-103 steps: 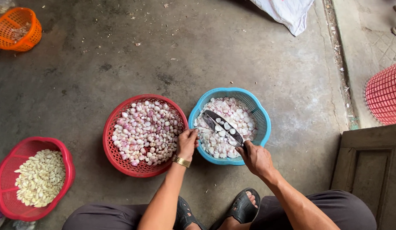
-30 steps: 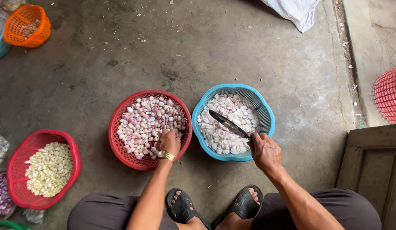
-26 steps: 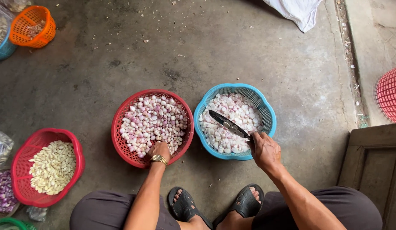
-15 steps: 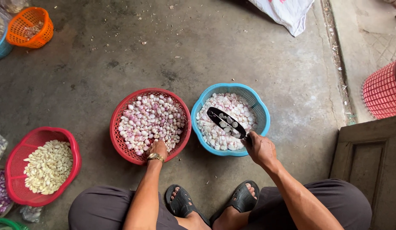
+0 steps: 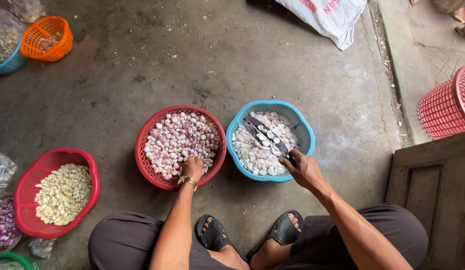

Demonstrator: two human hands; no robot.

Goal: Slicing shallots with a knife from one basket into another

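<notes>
At far left, a red basket point(image 5: 87, 165) holds pale peeled cloves, well apart from the hands. The left hand point(image 5: 192, 167) rests in the round red basket point(image 5: 142, 150) of pink-skinned shallots point(image 5: 177, 140), fingers curled down among them; whether they pinch one cannot be told. To the right, the right hand point(image 5: 303, 170) is closed around the handle of a knife point(image 5: 265, 136), whose flat blade lies over the blue basket point(image 5: 307, 135) with cut white pieces on it. Judgement: the step in hand is fetching a shallot for cutting; next comes a firm pinch and a lift toward the blade. Against half a second ago, the blade sits flatter and carries more pieces.
</notes>
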